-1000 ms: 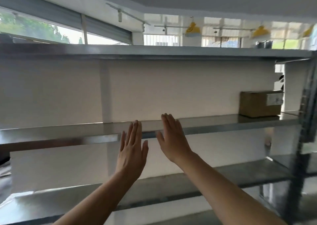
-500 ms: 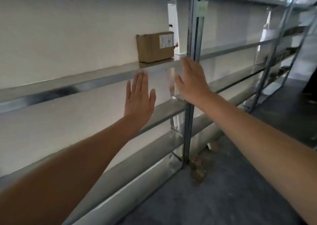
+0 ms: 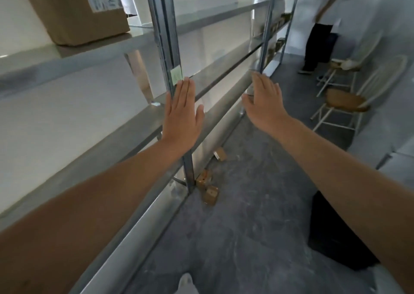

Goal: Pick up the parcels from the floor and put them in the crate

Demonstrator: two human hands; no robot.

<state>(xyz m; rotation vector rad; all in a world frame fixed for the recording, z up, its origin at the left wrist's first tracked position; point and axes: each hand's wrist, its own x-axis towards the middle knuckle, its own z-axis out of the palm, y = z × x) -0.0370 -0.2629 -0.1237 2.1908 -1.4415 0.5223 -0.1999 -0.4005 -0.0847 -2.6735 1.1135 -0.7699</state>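
The view has swung down off the shelves (image 3: 89, 54), so 3 parcels (image 3: 211, 194) now show on the floor (image 3: 246, 226) by the rack post (image 3: 188, 175), ready to fetch, well below the left hand (image 3: 182, 112) and right hand (image 3: 263, 101), both flat and empty.

Parcels (image 3: 220, 154) (image 3: 204, 179) (image 3: 211, 194) on floor (image 3: 257, 215): three
Large box (image 3: 74, 11): one
Chairs (image 3: 346, 102) (image 3: 342, 65): two
Hands: two, left hand (image 3: 182, 116), right hand (image 3: 264, 102)
Standing person (image 3: 318, 36): one

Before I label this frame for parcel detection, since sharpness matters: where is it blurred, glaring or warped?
Head view: wide-angle lens splays the shelf uprights; the bystander top right is motion-blurred; the metal shelves carry pale glare; the floor parcels are small and soft.
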